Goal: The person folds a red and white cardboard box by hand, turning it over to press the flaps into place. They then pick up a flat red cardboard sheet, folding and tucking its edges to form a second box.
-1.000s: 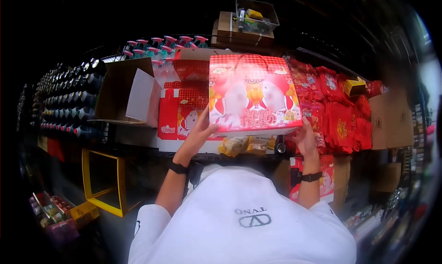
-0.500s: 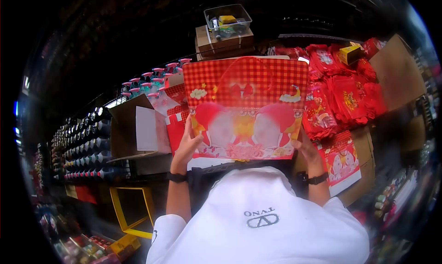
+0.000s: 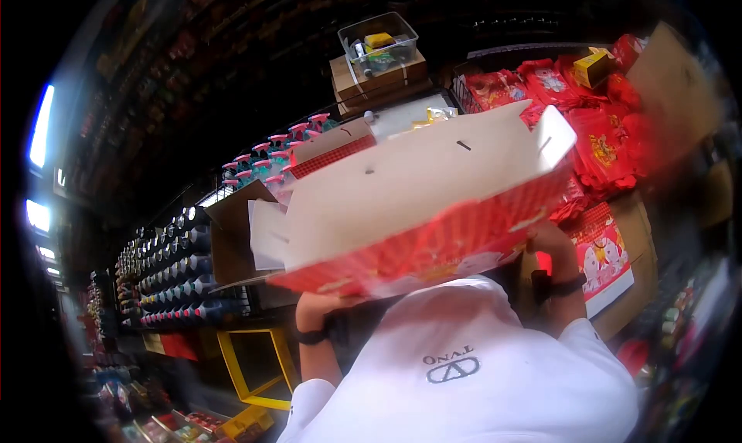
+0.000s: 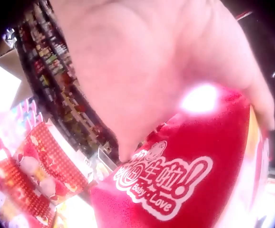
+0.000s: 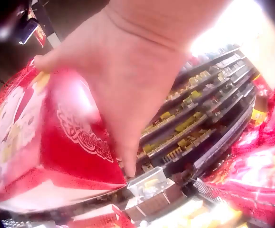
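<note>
A red checked gift box (image 3: 464, 219) is held up close to the chest, tilted so that its plain pale side faces up. My left hand (image 3: 318, 310) grips its left end, and the fingers are partly hidden under the box. In the left wrist view that hand (image 4: 142, 61) spans the red end panel (image 4: 189, 156), which carries white lettering and "Baby Love". At the other end my right hand (image 3: 553, 248) holds the box. The right wrist view shows this hand (image 5: 113, 71) spread across the matching end panel (image 5: 75, 147), its fingers reaching both edges.
An open brown carton (image 3: 232, 230) stands at left, beside rows of dark bottles (image 3: 174, 265) and pink-topped spray bottles (image 3: 270, 153). Red packaged goods (image 3: 599, 138) fill the right. A clear bin (image 3: 379, 41) sits on a carton at the back. A yellow frame (image 3: 255, 366) stands below left.
Both hands have drawn the box toward the chest and tipped it, so the printed front now faces the body and the pale side shows. The head view has turned as well.
</note>
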A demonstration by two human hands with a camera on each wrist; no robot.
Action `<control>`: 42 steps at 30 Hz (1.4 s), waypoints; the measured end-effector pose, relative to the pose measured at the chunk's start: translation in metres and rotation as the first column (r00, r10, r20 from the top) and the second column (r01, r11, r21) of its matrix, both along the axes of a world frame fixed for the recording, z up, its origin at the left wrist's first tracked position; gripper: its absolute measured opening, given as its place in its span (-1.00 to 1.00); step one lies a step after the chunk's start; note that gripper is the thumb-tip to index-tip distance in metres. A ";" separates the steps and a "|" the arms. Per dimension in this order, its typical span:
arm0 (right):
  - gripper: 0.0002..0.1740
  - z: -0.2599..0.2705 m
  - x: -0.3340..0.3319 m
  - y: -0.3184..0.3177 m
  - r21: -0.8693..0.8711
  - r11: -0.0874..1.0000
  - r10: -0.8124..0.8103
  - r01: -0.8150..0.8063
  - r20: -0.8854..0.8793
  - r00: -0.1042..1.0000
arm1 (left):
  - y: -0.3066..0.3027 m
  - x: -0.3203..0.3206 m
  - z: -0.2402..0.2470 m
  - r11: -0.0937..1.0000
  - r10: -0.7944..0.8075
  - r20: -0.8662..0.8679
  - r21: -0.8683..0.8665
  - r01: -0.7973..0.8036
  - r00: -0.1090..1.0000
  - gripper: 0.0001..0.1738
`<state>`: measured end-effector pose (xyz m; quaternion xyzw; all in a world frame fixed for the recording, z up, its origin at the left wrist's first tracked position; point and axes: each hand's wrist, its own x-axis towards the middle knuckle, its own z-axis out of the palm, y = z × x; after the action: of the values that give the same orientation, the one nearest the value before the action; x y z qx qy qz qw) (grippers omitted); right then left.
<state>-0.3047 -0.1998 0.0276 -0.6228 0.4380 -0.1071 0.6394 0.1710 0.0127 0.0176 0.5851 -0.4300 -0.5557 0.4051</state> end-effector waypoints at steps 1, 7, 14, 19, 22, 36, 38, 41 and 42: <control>-0.03 0.000 -0.006 0.000 -0.029 0.999 -0.017 0.018 0.019 1.000 | 0.010 -0.001 0.010 1.000 -0.018 -0.024 0.008 0.018 1.000 -0.19; -0.16 -0.020 -0.036 0.007 -0.169 0.968 -0.151 0.184 0.191 0.970 | 0.017 -0.010 0.029 0.995 -0.104 -0.146 -0.015 0.103 0.984 -0.04; -0.23 -0.063 -0.010 0.007 -0.036 0.960 -0.248 0.278 0.355 0.901 | -0.039 -0.013 -0.037 0.981 0.116 -0.097 -0.143 -0.130 0.988 0.11; -0.11 -0.086 0.014 0.003 0.095 0.970 -0.240 0.225 0.544 0.804 | -0.069 -0.042 -0.033 0.949 0.267 -0.342 -0.069 -0.308 0.901 0.23; -0.10 -0.104 0.017 0.003 0.151 0.972 -0.233 0.181 0.502 0.833 | -0.068 -0.047 -0.025 0.960 0.251 -0.216 -0.069 -0.271 0.944 0.25; -0.39 -0.095 0.078 0.011 0.365 0.894 -0.397 0.260 0.375 0.838 | 0.008 -0.022 -0.042 0.906 0.172 0.440 -0.422 0.034 0.882 0.47; -0.49 -0.099 0.086 0.014 0.275 0.908 -0.366 0.315 0.159 0.917 | 0.014 -0.017 -0.050 0.906 0.114 0.450 -0.414 0.093 0.886 0.44; -0.65 -0.115 0.098 0.021 0.093 0.920 -0.368 0.382 -0.137 0.920 | 0.015 -0.005 -0.077 0.906 0.091 0.451 -0.408 0.114 0.888 0.42; -0.65 -0.130 0.093 0.022 0.049 0.928 -0.357 0.369 -0.169 0.919 | 0.015 0.000 -0.083 0.904 0.088 0.440 -0.412 0.113 0.894 0.42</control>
<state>-0.2113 -0.1782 -0.1027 -0.5111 0.5988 -0.1570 0.5964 0.1708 0.0274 -0.0655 0.5912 -0.6264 -0.3006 0.4095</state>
